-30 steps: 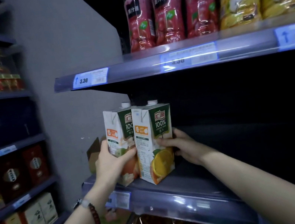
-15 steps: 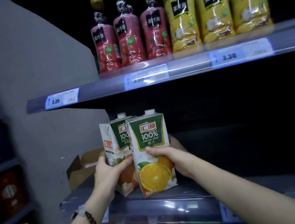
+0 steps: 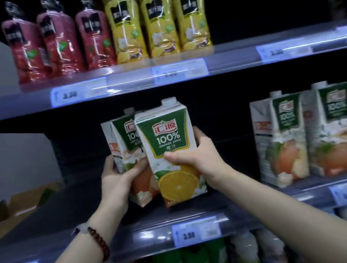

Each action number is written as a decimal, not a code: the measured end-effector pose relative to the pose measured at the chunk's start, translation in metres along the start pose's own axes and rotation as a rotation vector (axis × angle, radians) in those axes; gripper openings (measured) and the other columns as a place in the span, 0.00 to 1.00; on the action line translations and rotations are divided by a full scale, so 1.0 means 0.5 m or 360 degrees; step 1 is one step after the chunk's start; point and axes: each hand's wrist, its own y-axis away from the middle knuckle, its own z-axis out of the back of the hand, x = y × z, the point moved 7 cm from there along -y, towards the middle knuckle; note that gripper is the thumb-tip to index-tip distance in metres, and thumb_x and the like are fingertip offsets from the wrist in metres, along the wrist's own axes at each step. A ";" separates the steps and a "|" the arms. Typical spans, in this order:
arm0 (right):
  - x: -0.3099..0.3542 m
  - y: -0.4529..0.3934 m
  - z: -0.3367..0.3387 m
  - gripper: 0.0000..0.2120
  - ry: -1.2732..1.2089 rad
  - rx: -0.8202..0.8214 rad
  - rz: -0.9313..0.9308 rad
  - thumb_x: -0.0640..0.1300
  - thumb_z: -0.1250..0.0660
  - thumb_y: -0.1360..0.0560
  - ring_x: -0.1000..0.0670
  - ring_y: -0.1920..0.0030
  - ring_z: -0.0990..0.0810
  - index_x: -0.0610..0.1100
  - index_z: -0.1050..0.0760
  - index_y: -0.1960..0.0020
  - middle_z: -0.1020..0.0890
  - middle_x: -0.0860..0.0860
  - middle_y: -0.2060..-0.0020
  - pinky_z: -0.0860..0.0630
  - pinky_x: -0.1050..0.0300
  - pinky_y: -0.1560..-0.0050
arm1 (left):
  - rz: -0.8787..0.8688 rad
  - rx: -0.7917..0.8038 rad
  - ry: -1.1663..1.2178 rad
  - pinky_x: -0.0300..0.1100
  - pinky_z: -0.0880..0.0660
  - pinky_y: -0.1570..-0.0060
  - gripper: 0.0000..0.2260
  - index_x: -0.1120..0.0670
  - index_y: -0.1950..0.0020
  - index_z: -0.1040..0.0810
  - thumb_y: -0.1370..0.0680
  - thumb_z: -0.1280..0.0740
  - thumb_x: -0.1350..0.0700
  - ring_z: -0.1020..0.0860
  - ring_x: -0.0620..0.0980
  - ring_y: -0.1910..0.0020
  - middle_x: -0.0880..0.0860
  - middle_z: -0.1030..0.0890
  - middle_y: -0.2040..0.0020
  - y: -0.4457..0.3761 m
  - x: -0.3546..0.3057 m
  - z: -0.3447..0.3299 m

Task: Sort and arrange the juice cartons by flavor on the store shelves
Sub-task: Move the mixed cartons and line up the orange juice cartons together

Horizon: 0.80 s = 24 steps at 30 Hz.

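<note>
Right now the head view shows the left hand (image 3: pixel 119 181) with its fingers wrapped round the apple carton (image 3: pixel 125 153), and the right hand (image 3: pixel 197 157) gripping the orange carton (image 3: pixel 171 154). Both cartons are tipped, just above the middle shelf (image 3: pixel 45 224). More apple cartons (image 3: pixel 281 136) stand to the right. I think the sorting step is on: next, the apple one should join its row.

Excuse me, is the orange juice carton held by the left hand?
No, the right hand grips the orange juice carton, while the left hand holds the apple juice carton.
</note>
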 end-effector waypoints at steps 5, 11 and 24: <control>0.060 0.022 0.109 0.36 0.0037 -0.0114 0.0067 0.38 0.20 0.46 0.43 0.52 0.15 0.36 0.27 0.40 0.15 0.41 0.51 0.18 0.47 0.51 | 0.0028 0.0110 0.0043 0.47 0.19 0.55 0.30 0.49 0.44 0.22 0.44 0.18 0.53 0.16 0.52 0.51 0.51 0.14 0.50 0.014 0.015 -0.108; 0.117 0.079 0.259 0.31 0.0171 -0.0225 0.0105 0.41 0.20 0.44 0.44 0.52 0.15 0.40 0.25 0.44 0.14 0.45 0.52 0.18 0.48 0.51 | 0.0114 0.0194 0.0104 0.49 0.19 0.55 0.31 0.53 0.41 0.23 0.42 0.19 0.57 0.16 0.53 0.51 0.53 0.15 0.49 0.064 0.047 -0.268; 0.177 0.171 0.515 0.25 0.0103 -0.0296 0.0026 0.39 0.21 0.42 0.44 0.56 0.14 0.44 0.23 0.47 0.13 0.46 0.55 0.18 0.52 0.61 | 0.0282 0.0366 -0.0018 0.46 0.19 0.56 0.33 0.50 0.41 0.25 0.42 0.17 0.54 0.16 0.52 0.50 0.51 0.15 0.49 0.121 0.085 -0.425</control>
